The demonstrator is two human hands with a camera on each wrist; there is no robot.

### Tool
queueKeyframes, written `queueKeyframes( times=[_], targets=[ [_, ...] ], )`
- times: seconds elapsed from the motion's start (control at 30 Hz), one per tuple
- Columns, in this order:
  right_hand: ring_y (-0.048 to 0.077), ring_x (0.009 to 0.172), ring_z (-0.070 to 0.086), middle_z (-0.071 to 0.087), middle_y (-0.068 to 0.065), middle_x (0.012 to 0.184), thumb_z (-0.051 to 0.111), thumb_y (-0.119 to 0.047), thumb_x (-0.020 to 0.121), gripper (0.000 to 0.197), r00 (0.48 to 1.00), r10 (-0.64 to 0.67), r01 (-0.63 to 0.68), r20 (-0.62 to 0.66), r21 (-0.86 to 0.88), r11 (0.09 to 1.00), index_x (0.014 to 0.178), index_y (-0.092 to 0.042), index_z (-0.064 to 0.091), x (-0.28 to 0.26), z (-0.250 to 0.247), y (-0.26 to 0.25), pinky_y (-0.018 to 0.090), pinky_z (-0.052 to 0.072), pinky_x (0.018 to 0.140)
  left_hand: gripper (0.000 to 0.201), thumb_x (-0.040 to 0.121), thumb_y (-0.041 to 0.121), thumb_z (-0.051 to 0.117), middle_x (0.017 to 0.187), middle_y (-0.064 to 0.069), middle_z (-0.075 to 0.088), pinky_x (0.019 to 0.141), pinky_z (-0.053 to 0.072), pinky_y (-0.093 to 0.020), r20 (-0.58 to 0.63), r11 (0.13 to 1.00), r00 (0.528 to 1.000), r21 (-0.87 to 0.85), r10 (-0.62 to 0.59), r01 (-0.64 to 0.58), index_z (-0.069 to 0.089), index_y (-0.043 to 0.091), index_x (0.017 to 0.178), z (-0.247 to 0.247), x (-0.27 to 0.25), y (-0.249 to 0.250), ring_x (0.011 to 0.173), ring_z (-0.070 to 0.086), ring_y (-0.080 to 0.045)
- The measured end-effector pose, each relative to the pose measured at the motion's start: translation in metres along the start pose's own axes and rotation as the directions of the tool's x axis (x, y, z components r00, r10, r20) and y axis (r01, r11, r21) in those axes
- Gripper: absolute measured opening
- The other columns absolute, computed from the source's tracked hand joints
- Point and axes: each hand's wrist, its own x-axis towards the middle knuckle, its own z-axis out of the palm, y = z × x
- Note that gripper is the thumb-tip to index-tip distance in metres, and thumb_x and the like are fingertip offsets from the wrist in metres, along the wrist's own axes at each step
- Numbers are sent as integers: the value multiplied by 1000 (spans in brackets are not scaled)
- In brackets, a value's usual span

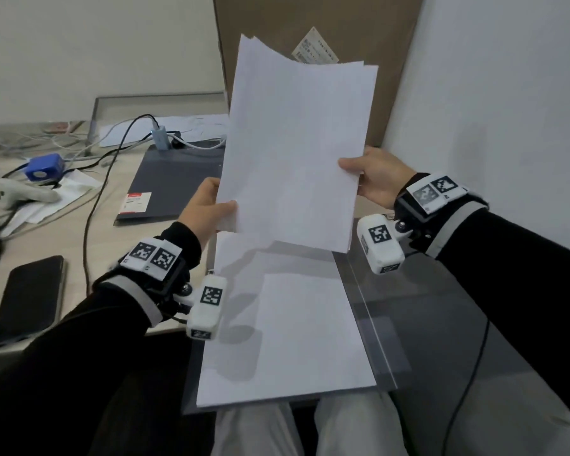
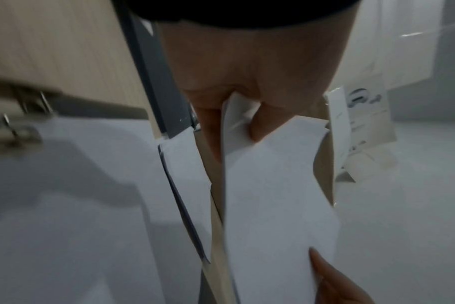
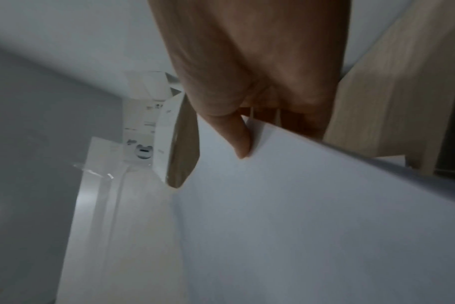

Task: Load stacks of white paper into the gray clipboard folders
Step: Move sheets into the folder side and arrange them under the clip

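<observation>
A thin stack of white paper [image 1: 297, 143] stands upright in the air in front of me, its top edges fanned. My left hand [image 1: 208, 209] pinches its lower left edge, thumb on the front. My right hand [image 1: 372, 179] pinches the right edge the same way. Below, an open gray clipboard folder [image 1: 425, 307] lies across my lap with more white paper [image 1: 287, 340] on its left half. The left wrist view shows the held stack [image 2: 273, 185] edge-on; the right wrist view shows my thumb on the sheet [image 3: 312, 216]. A closed gray folder [image 1: 175, 185] lies on the desk.
The desk [image 1: 79, 241] at left carries a black phone [image 1: 30, 297], a blue device [image 1: 43, 166], a white controller [image 1: 20, 192], cables and a clear tray [image 1: 158, 106]. A brown cardboard sheet [image 1: 310, 24] leans at the back. A white wall [image 1: 491, 110] stands close on the right.
</observation>
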Motion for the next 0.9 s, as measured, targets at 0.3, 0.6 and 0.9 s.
queueKeyframes(
  times=[0.3, 0.6, 0.9],
  targets=[
    [13, 80, 71, 74, -3, 87, 51, 4, 91, 20, 984, -173, 175, -31, 111, 978, 96, -12, 64, -64, 27, 34, 29, 57, 77, 45, 79, 11, 66, 108, -3, 70, 74, 59, -35, -21, 981, 995, -165, 99, -101, 56, 10, 123, 0, -17, 34, 88, 70, -17],
    [28, 104, 66, 68, 13, 116, 74, -7, 77, 39, 985, -149, 146, -85, -33, 989, 114, -3, 64, -69, 40, 40, 41, 51, 97, 27, 75, 15, 74, 110, -4, 71, 95, 51, -38, 5, 988, 1000, -155, -4, 4, 68, 18, 101, 12, -17, 24, 101, 68, -22],
    [20, 101, 67, 69, 8, 116, 80, -13, 72, 50, 976, -194, 180, -101, -139, 974, 118, -9, 62, -60, 38, 51, 30, 53, 87, 23, 78, 17, 73, 103, 2, 74, 89, 53, -34, -11, 992, 1000, -124, 23, -24, 68, 20, 101, 4, -13, 17, 97, 70, -17]
  ],
)
